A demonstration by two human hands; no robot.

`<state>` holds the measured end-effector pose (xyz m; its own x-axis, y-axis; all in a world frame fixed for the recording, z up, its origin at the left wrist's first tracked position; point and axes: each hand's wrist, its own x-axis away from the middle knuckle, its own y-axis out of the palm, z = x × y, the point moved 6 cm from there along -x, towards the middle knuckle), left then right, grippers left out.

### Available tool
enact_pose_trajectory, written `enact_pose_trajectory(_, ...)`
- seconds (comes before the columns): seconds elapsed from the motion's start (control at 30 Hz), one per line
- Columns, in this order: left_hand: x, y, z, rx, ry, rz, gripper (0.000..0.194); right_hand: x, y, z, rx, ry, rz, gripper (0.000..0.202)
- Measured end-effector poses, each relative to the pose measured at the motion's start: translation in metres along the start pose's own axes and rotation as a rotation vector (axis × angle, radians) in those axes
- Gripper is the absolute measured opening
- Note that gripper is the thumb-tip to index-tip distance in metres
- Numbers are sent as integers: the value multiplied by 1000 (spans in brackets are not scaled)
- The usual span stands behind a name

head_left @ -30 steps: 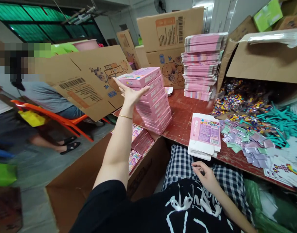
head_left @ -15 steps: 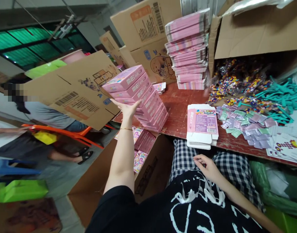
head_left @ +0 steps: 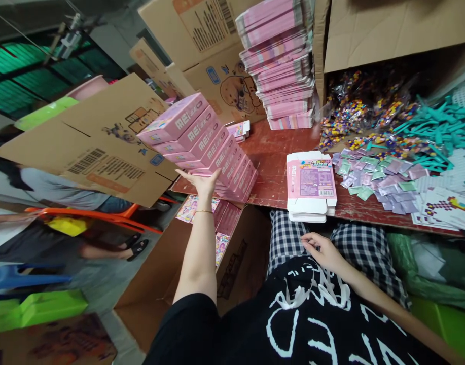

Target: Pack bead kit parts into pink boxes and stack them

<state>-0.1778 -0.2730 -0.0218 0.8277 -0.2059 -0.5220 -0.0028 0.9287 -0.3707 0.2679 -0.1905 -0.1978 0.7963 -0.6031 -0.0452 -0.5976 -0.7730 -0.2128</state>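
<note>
A leaning stack of several pink boxes (head_left: pixel 213 147) stands at the left end of the red table (head_left: pixel 270 157). Against the near left side of that stack, my left hand (head_left: pixel 200 183) is spread with fingers apart, touching the boxes about halfway down. My right hand (head_left: pixel 320 249) rests over my lap with its fingers loosely curled and nothing visible in it. Just beyond it, flat pink cartons (head_left: pixel 312 182) lie piled at the table's front edge. Below the stack, an open cardboard box (head_left: pixel 232 263) holds more pink boxes (head_left: pixel 221 215).
Tall bundles of flat pink cartons (head_left: pixel 280 66) stand at the back. To the right lie small sachets (head_left: pixel 388 182), bead bags (head_left: pixel 357 114), teal tools (head_left: pixel 437 121) and printed cards (head_left: pixel 445 203). People sit at the left, beyond a cardboard flap (head_left: pixel 99 147).
The view has shifted, so most things on the table appear a little higher and further left. My left hand sits slightly lower against the stack. My right hand has stayed over my lap.
</note>
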Motion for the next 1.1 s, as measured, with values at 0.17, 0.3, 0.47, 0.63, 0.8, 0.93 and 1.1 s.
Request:
enact_pose_trajectory(0.17, -3, 0, -7, -4, 35, -19, 151, -1, 1, 1, 11, 27, -11, 27)
enact_pose_trajectory(0.3, 19, 6, -25, -10, 8, -84, 156, -1, 1, 3, 20, 34, -24, 27)
enact_pose_trajectory(0.47, 46, 20, -51, 9, -60, -145, 163, -1, 2, 8, 18, 42, -34, 26)
enact_pose_trajectory(0.63, 46, 19, -53, -38, -3, -111, 156, -3, 5, 10, 44, 44, -56, 26)
enact_pose_trajectory(0.8, 56, 25, -60, -35, -46, -119, 148, -2, 4, 14, 35, 49, -39, 24)
enact_pose_trajectory(0.93, 85, 45, -74, -60, -145, -224, 147, -1, 2, 16, 34, 73, -47, 25)
enact_pose_trajectory(1.1, 90, 32, -59, -54, -189, -237, 150, 2, 4, 22, 13, 85, -58, 29)
